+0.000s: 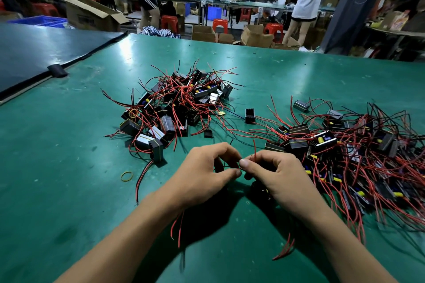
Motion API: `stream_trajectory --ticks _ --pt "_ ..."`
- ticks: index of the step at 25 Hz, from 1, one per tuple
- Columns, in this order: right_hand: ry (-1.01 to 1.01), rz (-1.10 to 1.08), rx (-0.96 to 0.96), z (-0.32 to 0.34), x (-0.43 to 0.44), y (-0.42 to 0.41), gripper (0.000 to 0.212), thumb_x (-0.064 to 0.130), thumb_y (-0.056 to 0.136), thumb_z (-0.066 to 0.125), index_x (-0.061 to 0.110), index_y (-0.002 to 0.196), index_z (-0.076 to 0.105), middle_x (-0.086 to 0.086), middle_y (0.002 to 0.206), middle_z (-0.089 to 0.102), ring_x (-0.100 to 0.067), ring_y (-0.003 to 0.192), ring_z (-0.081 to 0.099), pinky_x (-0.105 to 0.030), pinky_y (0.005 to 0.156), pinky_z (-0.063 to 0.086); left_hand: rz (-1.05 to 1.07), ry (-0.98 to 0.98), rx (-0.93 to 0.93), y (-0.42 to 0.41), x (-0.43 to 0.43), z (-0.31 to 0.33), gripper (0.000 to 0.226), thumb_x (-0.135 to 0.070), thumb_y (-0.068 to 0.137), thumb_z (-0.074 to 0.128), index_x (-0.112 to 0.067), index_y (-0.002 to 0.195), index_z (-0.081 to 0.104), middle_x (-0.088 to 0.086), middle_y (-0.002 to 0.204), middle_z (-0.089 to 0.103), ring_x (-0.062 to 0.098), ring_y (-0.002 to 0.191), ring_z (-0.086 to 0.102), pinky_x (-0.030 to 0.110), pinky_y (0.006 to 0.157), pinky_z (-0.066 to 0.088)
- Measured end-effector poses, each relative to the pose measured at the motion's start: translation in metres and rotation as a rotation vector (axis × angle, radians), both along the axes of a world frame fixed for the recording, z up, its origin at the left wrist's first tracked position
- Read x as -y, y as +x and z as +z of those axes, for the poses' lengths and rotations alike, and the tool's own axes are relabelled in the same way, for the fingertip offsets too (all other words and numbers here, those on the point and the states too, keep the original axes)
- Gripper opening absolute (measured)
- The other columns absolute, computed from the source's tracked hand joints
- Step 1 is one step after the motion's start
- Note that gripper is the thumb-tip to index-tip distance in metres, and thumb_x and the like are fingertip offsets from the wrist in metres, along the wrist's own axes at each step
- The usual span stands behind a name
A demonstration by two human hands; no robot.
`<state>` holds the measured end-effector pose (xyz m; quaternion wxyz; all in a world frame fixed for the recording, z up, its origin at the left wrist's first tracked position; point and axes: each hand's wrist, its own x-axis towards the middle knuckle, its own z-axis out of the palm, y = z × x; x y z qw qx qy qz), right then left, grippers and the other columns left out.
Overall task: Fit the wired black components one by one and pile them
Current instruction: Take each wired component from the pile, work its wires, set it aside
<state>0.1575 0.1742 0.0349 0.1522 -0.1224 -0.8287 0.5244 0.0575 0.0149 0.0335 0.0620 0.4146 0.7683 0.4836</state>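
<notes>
The left hand (207, 173) has thumb and forefinger curled together, pinching a red wire (239, 169) at its tip. The right hand (276, 178) meets it thumb to thumb and pinches the same wire, and a strand of it stands up out of the fingers. A wired black component (259, 187) sits under the right palm, mostly hidden; I cannot tell whether the hand grips it or it lies on the green mat (69, 145). More red leads trail out beneath both wrists.

A lone black housing (250, 116) stands upright on the mat, straight beyond the 2 hands, and serves as the marker for everything else. To the left of the housing and a little beyond it lies a heaped pile (179, 108) of black parts tangled in red and black leads. To the right of the housing, reaching nearer than it and close to the right hand, spreads a second pile (345, 156), flatter and wider, with yellow and blue bits showing. A yellow rubber band (127, 176) lies well left of the housing and nearer, apart from both piles. Far to the left of the housing and beyond it, a dark sheet (46, 48) covers the corner of the mat. Past the far edge of the table, beyond the housing, are cardboard boxes (257, 35), red stools (220, 25) and people standing at benches.
</notes>
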Motion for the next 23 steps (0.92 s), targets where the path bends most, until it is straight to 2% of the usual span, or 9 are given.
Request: stream_trajectory --ticks 2,5,10,13,17,20,23 --pt "-0.032 0.024 0.004 -0.0004 0.0001 0.0004 0.015 0.038 0.086 0.074 0.023 0.082 0.077 0.002 0.072 0.074 -0.002 0.063 0.063 -0.018 0.061 0.049 0.012 0.018 0.027 -0.0022 0.0 -0.0017 0.008 -0.014 0.084 0.074 -0.019 0.089 0.072 -0.008 0.078 0.072 0.007 0.068 0.062 0.012 0.063 0.043" --pt "-0.084 0.019 0.0 -0.0011 -0.0023 -0.0009 0.014 0.036 0.092 0.067 0.024 0.09 0.074 0.001 0.079 0.076 -0.003 0.063 0.062 -0.018 0.059 0.048 0.057 0.026 0.112 -0.004 -0.0006 -0.0032 0.007 -0.014 0.086 0.072 -0.018 0.09 0.075 -0.006 0.077 0.073 0.001 0.06 0.056 0.014 0.061 0.045" --pt "-0.002 0.063 0.027 0.0016 -0.0047 0.0013 0.014 0.028 0.097 0.063 0.029 0.09 0.074 0.002 0.08 0.075 -0.009 0.065 0.061 -0.03 0.062 0.051 0.122 0.012 0.132 -0.0055 -0.0005 -0.0036 0.014 -0.019 0.091 0.066 -0.02 0.099 0.077 -0.004 0.084 0.075 0.011 0.072 0.064 0.023 0.069 0.051" --pt "0.026 0.074 0.03 0.0016 -0.0032 0.0016 0.013 0.028 0.095 0.067 0.029 0.087 0.077 0.002 0.078 0.074 -0.014 0.071 0.066 -0.035 0.069 0.053 0.126 0.035 0.194 -0.0066 0.0007 -0.0042 0.014 -0.021 0.091 0.067 -0.022 0.1 0.077 0.002 0.081 0.074 0.005 0.061 0.055 0.02 0.06 0.046" --pt "0.053 0.044 0.017 0.001 -0.0019 0.0012 0.012 0.029 0.092 0.068 0.027 0.085 0.078 0.005 0.074 0.074 -0.005 0.067 0.065 -0.026 0.067 0.051 0.116 0.063 0.218 -0.0064 -0.0003 -0.0042 0.011 -0.021 0.09 0.069 -0.02 0.095 0.079 0.0 0.083 0.075 0.009 0.07 0.063 0.018 0.065 0.045" --pt "0.079 0.029 0.012 0.0018 -0.0006 0.0015 0.012 0.027 0.093 0.068 0.025 0.085 0.077 0.007 0.073 0.074 -0.002 0.067 0.065 -0.02 0.067 0.049 0.107 0.103 0.295 -0.007 -0.001 -0.0031 0.01 -0.021 0.089 0.069 -0.019 0.091 0.079 -0.007 0.074 0.072 -0.003 0.061 0.056 0.009 0.058 0.04" --pt "0.075 0.024 0.004 0.0038 -0.0003 0.0021 0.013 0.026 0.094 0.067 0.024 0.087 0.077 0.007 0.074 0.074 -0.002 0.07 0.067 -0.016 0.068 0.049 0.109 0.131 0.34 -0.0071 -0.0006 -0.0018 0.01 -0.022 0.089 0.069 -0.021 0.091 0.079 -0.005 0.081 0.075 0.0 0.073 0.062 0.01 0.068 0.046"
